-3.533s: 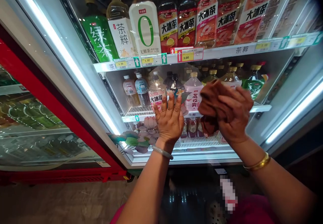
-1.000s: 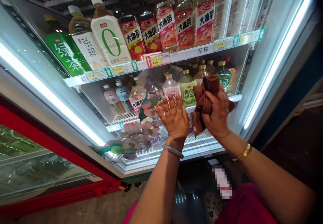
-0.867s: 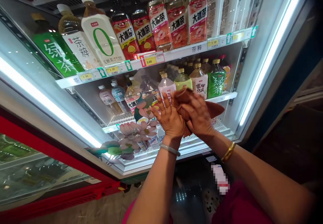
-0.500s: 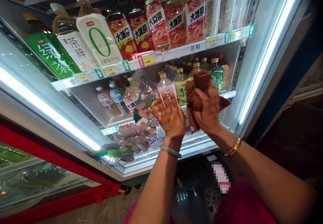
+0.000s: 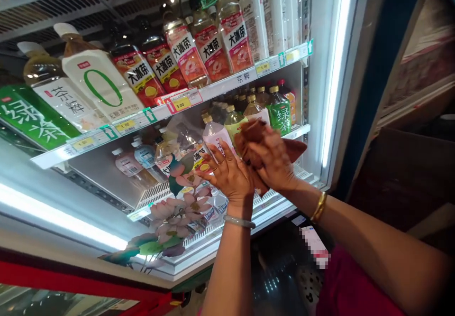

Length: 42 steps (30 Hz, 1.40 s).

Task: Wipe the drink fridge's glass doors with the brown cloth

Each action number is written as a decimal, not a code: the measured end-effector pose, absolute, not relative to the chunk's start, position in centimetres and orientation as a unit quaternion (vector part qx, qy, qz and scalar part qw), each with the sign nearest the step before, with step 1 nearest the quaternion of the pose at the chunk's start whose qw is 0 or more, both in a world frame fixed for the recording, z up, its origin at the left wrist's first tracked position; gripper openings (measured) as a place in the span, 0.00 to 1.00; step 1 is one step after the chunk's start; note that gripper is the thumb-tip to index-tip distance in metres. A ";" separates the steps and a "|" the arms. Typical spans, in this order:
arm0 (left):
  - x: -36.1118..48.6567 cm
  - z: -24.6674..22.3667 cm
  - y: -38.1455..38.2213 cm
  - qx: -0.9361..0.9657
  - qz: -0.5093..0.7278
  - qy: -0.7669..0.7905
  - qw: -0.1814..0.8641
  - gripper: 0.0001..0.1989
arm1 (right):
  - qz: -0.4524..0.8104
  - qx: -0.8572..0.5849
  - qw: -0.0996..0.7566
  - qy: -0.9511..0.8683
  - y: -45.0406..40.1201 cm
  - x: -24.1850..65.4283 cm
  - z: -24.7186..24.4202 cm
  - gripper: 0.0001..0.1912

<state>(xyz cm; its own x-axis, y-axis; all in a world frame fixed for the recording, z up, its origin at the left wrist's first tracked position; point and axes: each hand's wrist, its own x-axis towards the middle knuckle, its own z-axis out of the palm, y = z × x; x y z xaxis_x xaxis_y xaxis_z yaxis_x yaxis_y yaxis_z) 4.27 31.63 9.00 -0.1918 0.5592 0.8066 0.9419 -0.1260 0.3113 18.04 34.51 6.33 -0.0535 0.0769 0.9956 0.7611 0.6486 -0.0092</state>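
My left hand (image 5: 229, 176) lies with fingers spread against the glass door of a drinks fridge, beside a flower decal (image 5: 177, 214). A grey bangle (image 5: 240, 221) circles that wrist. Just to its right, my right hand (image 5: 273, 162) grips a bunched brown cloth (image 5: 254, 140); its fingers are a little blurred. One corner of the cloth sticks out to the right. A gold bracelet (image 5: 319, 207) is on the right wrist. Behind the hands, a bottle with a pink label (image 5: 214, 133) and a green tea bottle (image 5: 280, 112) show through the glass.
Large tea bottles (image 5: 101, 86) line the upper shelf above a price-tag rail (image 5: 177, 105). Bright light strips (image 5: 337, 69) run down both sides of the fridge. A red-framed cabinet (image 5: 149, 302) stands at lower left, and a dark shiny object (image 5: 273, 264) lies below my hands.
My right hand has moved left and slightly down with the cloth, closer to my left hand. The left hand stays spread at nearly the same place in view, while the fridge has shifted left.
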 end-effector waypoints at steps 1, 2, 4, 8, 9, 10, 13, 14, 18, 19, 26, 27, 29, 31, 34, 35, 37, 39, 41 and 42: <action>4.3 9.0 31.7 -0.598 -0.456 -0.624 0.210 0.31 | -0.285 -0.284 0.597 -0.694 34.5 17.8 5.8 0.22; 4.4 9.0 31.7 -0.598 -0.462 -0.622 0.208 0.32 | -0.290 -0.259 0.583 -0.714 34.5 17.9 5.3 0.19; 4.4 8.9 31.8 -0.599 -0.469 -0.616 0.207 0.31 | -0.295 -0.236 0.562 -0.736 34.9 19.2 4.4 0.16; 4.5 8.8 31.9 -0.604 -0.467 -0.609 0.215 0.30 | -0.292 -0.307 0.600 -0.679 35.6 22.5 5.1 0.21; 4.6 8.8 31.9 -0.606 -0.463 -0.609 0.218 0.30 | -0.282 -0.335 0.618 -0.653 35.5 22.6 5.8 0.24; 4.7 8.8 31.9 -0.606 -0.461 -0.610 0.221 0.30 | -0.270 -0.358 0.630 -0.634 35.4 22.2 6.4 0.27; 5.3 8.8 31.8 -0.609 -0.452 -0.613 0.221 0.31 | -0.251 -0.367 0.621 -0.645 34.8 19.8 7.3 0.29; 5.5 8.8 31.7 -0.616 -0.445 -0.612 0.217 0.32 | -0.255 -0.352 0.608 -0.665 34.6 19.2 7.1 0.29; 6.9 8.2 31.4 -0.663 -0.407 -0.595 0.202 0.33 | -0.258 -0.311 0.554 -0.728 35.1 20.4 4.7 0.24; 7.3 7.9 31.4 -0.673 -0.399 -0.587 0.208 0.33 | -0.259 -0.317 0.549 -0.728 35.4 21.6 4.3 0.22; 10.1 6.2 32.3 -0.681 -0.403 -0.561 0.243 0.32 | -0.284 -0.405 0.614 -0.615 35.8 23.6 5.6 0.32; 10.3 6.1 32.4 -0.675 -0.408 -0.566 0.241 0.32 | -0.287 -0.391 0.604 -0.633 35.6 23.0 5.3 0.31; 10.5 6.0 32.7 -0.664 -0.413 -0.576 0.237 0.33 | -0.299 -0.365 0.586 -0.659 35.5 22.4 4.3 0.27; 10.6 5.9 32.9 -0.656 -0.417 -0.580 0.242 0.34 | -0.317 -0.345 0.564 -0.680 36.0 23.4 3.2 0.24; 10.8 5.7 33.2 -0.642 -0.425 -0.578 0.269 0.32 | -0.337 -0.339 0.566 -0.672 37.1 26.1 3.0 0.25; 10.9 5.7 33.2 -0.638 -0.426 -0.578 0.276 0.32 | -0.332 -0.353 0.584 -0.651 37.3 26.6 3.2 0.28; 11.2 5.7 33.4 -0.633 -0.428 -0.581 0.282 0.31 | -0.303 -0.395 0.620 -0.607 37.3 26.5 3.8 0.33; 11.4 5.8 33.4 -0.634 -0.426 -0.586 0.272 0.32 | -0.276 -0.414 0.624 -0.603 36.8 25.1 3.9 0.32; 11.3 5.8 33.4 -0.637 -0.425 -0.592 0.253 0.33 | -0.274 -0.392 0.608 -0.634 36.4 23.6 3.2 0.29; 11.2 5.9 33.3 -0.642 -0.423 -0.591 0.244 0.35 | -0.277 -0.377 0.600 -0.649 36.3 23.2 2.7 0.27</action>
<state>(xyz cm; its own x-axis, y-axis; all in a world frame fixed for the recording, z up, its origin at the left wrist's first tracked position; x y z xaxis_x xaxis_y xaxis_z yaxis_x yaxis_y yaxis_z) 11.21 33.33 5.87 -0.0569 0.5527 0.8314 0.9653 -0.1820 0.1870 23.23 36.29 2.69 0.0026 0.1568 0.9876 0.8218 0.5624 -0.0914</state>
